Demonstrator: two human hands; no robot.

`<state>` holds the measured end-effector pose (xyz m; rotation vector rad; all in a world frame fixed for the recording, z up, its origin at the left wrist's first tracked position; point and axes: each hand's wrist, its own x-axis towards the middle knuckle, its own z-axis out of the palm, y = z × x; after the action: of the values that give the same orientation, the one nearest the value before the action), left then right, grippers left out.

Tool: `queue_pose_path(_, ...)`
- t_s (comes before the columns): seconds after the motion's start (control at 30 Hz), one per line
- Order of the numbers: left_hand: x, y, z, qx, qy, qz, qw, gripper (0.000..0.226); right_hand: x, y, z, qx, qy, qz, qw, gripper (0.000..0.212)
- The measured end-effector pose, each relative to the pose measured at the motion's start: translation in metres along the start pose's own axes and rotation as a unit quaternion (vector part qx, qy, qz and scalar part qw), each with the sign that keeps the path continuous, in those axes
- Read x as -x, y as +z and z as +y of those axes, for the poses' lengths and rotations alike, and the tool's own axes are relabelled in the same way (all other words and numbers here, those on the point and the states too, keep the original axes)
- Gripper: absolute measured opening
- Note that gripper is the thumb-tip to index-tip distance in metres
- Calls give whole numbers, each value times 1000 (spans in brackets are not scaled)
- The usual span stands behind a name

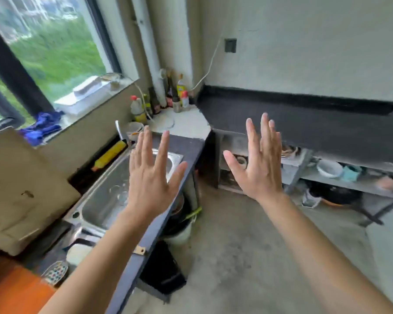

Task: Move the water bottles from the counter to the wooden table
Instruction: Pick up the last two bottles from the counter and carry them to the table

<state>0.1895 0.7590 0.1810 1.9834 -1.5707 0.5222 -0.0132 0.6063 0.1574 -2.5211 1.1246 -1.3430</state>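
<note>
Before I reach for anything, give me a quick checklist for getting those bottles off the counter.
1. Left hand free: ok, open with fingers spread, holding nothing.
2. Right hand free: ok, open and empty.
3. Bottles located: ok, a cluster of bottles stands in the counter's far corner by the white pipe.
4. Which ones are water bottles: cannot tell, several look like condiments.
5. Path to bottles: not ok, bowl and sink lie between.
6. Wooden table in sight: not ok, not in this view.
</note>
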Motion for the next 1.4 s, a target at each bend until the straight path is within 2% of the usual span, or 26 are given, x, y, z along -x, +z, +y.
queue_pose_path(0.23,-108,126,133,52,104,-57,992,71,-11,-61,180,97,72,49,992,78)
queue_pose_path(0.57,-271,343,330,163,205,-112,959,72,-64,-129,432,263,187,22,946,86)
queue_pose_path(0.73,-354,413,435,205,266,-133,932,71,-95,-178,526,327,236,7,915,86)
queue_pose_path(0.83,-378,448,496,227,287,-160,917,72,-95,-208,569,335,291,6,896,88)
queue_pose_path(0.93,-395,485,550,232,308,-184,904,72,-94,-236,623,352,311,6,883,88)
queue_pose_path(1.17,-410,573,646,204,230,-272,912,77,-96,-257,776,294,388,-55,872,93)
queue_pose_path(1.4,-454,628,693,172,160,-266,935,79,-144,-247,890,240,359,-141,891,89)
